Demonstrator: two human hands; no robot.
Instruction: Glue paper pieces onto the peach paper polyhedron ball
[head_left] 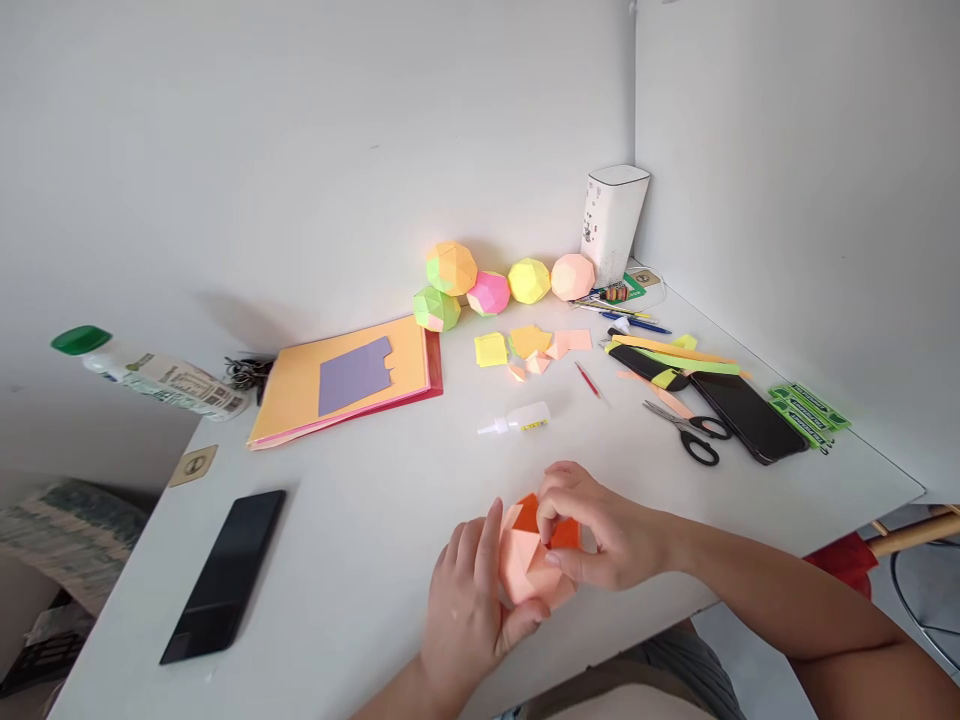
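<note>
A peach paper polyhedron ball (525, 562), with an opening showing its deep orange inside, is held above the near part of the table. My left hand (466, 590) is wrapped round its left side, thumb below. At the upper right, my right hand (592, 525) pinches the paper by the opening, index finger and thumb close together. Whether a small loose piece is between those fingertips I cannot make out. Just beyond my hands lies a small white glue bottle (525, 417) on its side, nozzle pointing left.
Finished paper balls, such as a yellow one (529, 281), line the wall. Paper pieces (491, 349), a red pencil (588, 381) and scissors (694, 430) lie mid-table and right. A paper stack (292, 395), a black phone (225, 575) and a tilted bottle (161, 378) are left.
</note>
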